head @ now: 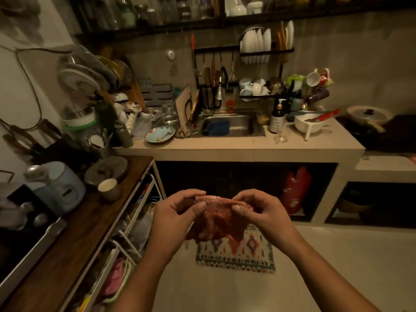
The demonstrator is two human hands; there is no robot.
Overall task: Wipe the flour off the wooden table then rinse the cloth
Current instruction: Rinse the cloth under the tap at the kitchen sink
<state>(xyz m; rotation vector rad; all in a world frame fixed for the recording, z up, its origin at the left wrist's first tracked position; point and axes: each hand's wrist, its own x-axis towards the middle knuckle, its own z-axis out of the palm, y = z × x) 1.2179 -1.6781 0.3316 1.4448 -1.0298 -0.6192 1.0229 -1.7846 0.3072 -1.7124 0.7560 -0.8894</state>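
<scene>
The wooden desk [74, 239] runs along at 8 o'clock of the person, w/ no flour to be made out on its dark top in this light. The sink [243, 126] sits in the tiled desk [225, 147] dead ahead at 12 o'clock, well apart from the hands. The red cloth [216, 219] hangs bunched btwn them over the floor, long axis approx. 9-to-3; left grip [177, 210] and right grip [258, 210] each pinch its top edge, neither nearer the sink, so rinsing looks next.
</scene>
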